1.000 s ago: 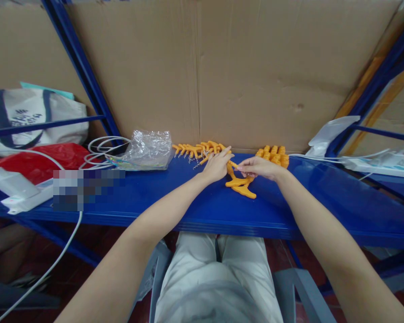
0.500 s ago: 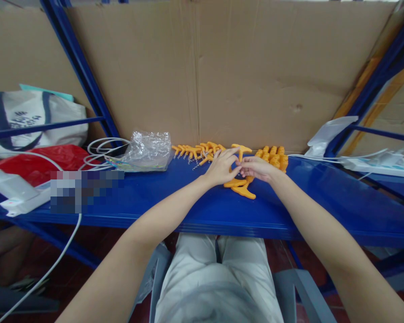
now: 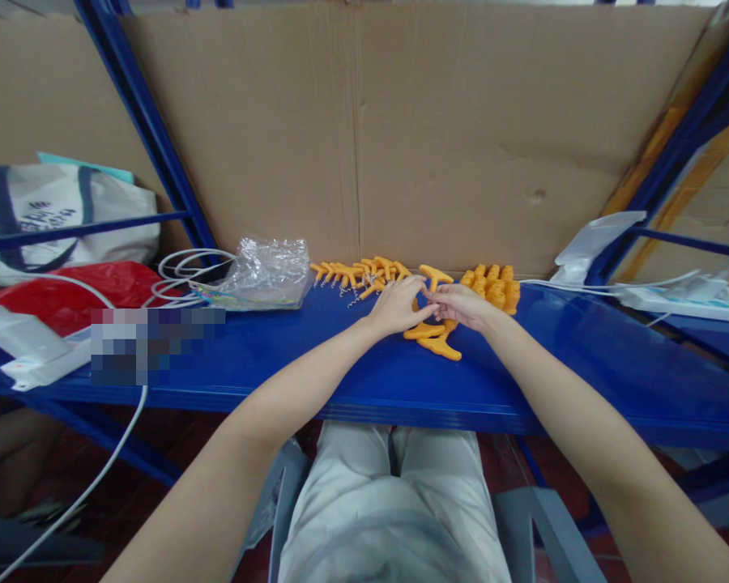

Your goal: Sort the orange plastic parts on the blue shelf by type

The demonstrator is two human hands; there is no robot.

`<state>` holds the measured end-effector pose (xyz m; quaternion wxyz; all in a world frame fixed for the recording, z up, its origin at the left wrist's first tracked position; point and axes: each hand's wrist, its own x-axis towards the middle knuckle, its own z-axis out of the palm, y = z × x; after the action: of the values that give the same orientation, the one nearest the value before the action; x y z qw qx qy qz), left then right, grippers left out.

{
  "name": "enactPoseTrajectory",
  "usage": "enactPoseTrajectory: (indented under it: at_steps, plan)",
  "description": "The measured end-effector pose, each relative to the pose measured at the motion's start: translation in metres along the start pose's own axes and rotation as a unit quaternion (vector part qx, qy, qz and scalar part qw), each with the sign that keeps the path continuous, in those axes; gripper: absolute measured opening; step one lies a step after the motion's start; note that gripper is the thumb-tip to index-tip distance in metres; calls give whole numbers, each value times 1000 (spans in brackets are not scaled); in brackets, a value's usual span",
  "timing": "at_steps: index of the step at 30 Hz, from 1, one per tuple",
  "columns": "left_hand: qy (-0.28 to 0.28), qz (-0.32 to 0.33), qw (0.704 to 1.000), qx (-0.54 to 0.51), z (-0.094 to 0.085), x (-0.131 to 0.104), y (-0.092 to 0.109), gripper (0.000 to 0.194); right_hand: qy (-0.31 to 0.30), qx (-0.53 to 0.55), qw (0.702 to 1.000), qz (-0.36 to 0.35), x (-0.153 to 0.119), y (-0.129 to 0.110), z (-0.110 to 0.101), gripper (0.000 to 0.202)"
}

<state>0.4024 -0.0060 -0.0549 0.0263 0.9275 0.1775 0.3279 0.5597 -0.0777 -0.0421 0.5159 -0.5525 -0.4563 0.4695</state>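
My left hand (image 3: 404,306) and my right hand (image 3: 460,306) meet over the blue shelf, fingertips close together. Both are closed on something small that their fingers hide. Just beyond the fingertips an orange T-shaped handle (image 3: 436,275) sticks up; whether it is held cannot be made out. Below the hands lie orange handles (image 3: 441,348) on the blue surface. To the left, a row of orange handles (image 3: 343,271) with thin curly metal parts lies along the cardboard. Several orange pieces (image 3: 495,285) are stacked in rows right of my right hand.
On the left are a clear plastic bag (image 3: 270,271), white cables, a red bag (image 3: 109,287), a power strip (image 3: 42,356) and a cloth bag (image 3: 115,214). Cardboard (image 3: 431,138) stands behind the blue shelf (image 3: 267,348). More white cables and a strip (image 3: 686,304) are at right.
The fingers of my left hand have drawn in and bent more. The orange handle beyond the fingertips has tilted slightly. My right hand has barely moved.
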Motion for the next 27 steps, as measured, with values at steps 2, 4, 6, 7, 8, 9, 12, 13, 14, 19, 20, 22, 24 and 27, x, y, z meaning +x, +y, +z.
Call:
enactPoseTrajectory:
  at_steps: [2, 4, 6, 7, 8, 9, 12, 13, 14, 19, 20, 22, 24, 27]
  plan:
    - [-6, -10, 1000, -8, 1, 0, 0, 20, 4, -3, 1000, 2, -1, -1, 1, 21]
    - [-15, -27, 999, -13, 2, 0, 0, 18, 8, -4, 1000, 4, -2, -1, 2, 21]
    - [-24, -41, 999, -17, 2, 0, 0, 18, 12, -4, 1000, 4, -2, -2, 4, 22]
    - [-29, -45, 998, -19, 2, 0, 0, 18, 12, -3, 1000, 4, -2, -2, 4, 21]
    - [-32, -46, 998, -20, 2, 0, 0, 18, 12, 1, 1000, 3, -1, -2, 4, 21]
    - [-33, -45, 998, -20, 2, 0, 0, 18, 10, 6, 1000, 1, -1, -1, 5, 20]
    - [-29, -39, 999, -15, 0, -1, 1, 18, 3, 24, 1000, 1, -1, -1, 6, 18]
    - [-30, -38, 999, -12, -1, -1, 1, 18, 3, 31, 1000, 3, -1, -1, 6, 18]
    - [-33, -37, 999, -10, -2, -1, 2, 20, 5, 38, 999, 6, -2, -2, 7, 18]
    - [-55, -24, 998, -7, -3, 0, 1, 25, 13, 55, 998, 4, -5, -5, 8, 23]
    - [-54, -20, 998, -11, -3, 0, 0, 23, 17, 51, 999, 6, -5, -6, 8, 24]
    - [-49, -12, 998, -25, -1, 0, -2, 19, 24, 44, 999, 8, -5, -6, 8, 24]
    - [-42, -6, 998, -50, 1, 1, -4, 15, 27, 39, 999, 5, -5, -5, 8, 23]
    - [-29, -24, 992, -118, 5, 3, -6, 7, 32, 28, 999, 2, -5, -5, 10, 24]
